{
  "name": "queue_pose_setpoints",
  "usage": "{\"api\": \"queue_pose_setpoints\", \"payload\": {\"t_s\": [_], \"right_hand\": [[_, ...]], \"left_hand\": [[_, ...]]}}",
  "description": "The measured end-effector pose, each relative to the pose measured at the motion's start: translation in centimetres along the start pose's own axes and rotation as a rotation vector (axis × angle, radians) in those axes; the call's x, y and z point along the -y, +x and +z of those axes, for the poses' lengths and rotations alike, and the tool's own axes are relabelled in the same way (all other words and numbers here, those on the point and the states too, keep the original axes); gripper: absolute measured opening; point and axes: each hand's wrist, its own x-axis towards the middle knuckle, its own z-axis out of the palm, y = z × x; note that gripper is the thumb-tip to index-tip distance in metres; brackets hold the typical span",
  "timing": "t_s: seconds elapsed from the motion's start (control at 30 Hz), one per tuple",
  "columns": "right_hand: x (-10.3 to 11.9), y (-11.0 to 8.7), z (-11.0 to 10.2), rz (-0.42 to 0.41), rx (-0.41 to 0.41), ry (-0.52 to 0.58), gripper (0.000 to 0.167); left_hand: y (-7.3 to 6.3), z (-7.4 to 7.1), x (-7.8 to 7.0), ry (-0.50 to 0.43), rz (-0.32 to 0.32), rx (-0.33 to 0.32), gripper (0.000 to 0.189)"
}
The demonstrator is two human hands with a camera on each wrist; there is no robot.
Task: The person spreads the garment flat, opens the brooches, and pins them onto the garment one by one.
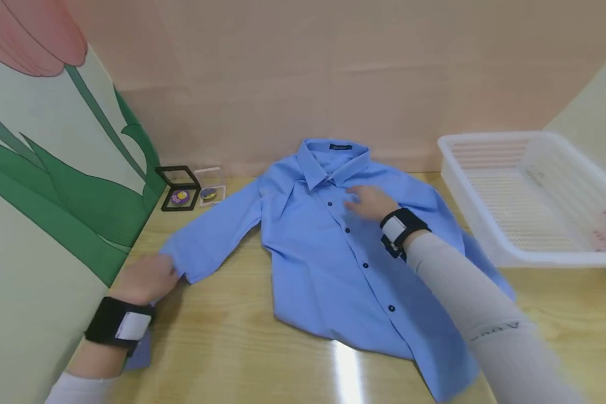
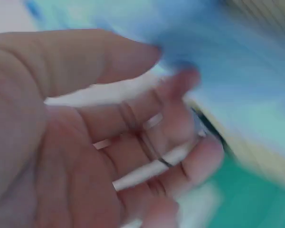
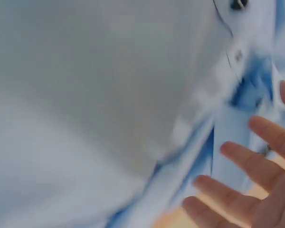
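A light-blue button-up shirt [image 1: 313, 269] lies front up on the wooden table, collar at the far side and dark buttons down its front. At the near left, my left hand [image 1: 146, 278] is at the cuff of the outstretched sleeve [image 1: 212, 235]. The left wrist view, though blurred, shows the thumb [image 2: 128, 59] and index fingertip pinching the blue cloth, the other fingers curled loosely. Over the chest, below the collar, hovers my right hand [image 1: 371, 202]. Its fingers [image 3: 251, 161] are spread with nothing between them in the right wrist view. Part of the far sleeve is hidden by the right arm.
A white plastic basket [image 1: 472, 210] stands at the right. Two small open cases, one black [image 1: 179, 199] and one clear [image 1: 212, 193], sit at the back left with round badges inside. A small blue object [image 1: 140, 356] shows partly beneath the left wrist.
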Motion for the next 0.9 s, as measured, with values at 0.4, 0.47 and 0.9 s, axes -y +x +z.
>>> {"api": "queue_pose_setpoints", "payload": {"t_s": [0.4,0.47,0.9], "right_hand": [[-2.9,-6.0,-1.8,0.11,0.177,-0.149,0.064],[-3.1,-6.2,-1.3,0.156,0.242,-0.17,0.071],[-3.7,-5.9,-2.7,0.152,0.308,-0.129,0.069]], "left_hand": [[1.4,6.1,-12.1,-0.304,0.492,0.053,0.039],[1.7,6.7,-12.6,-0.365,0.519,0.053,0.031],[2.5,0.0,-12.2,-0.88,0.563,-0.229,0.009]]}}
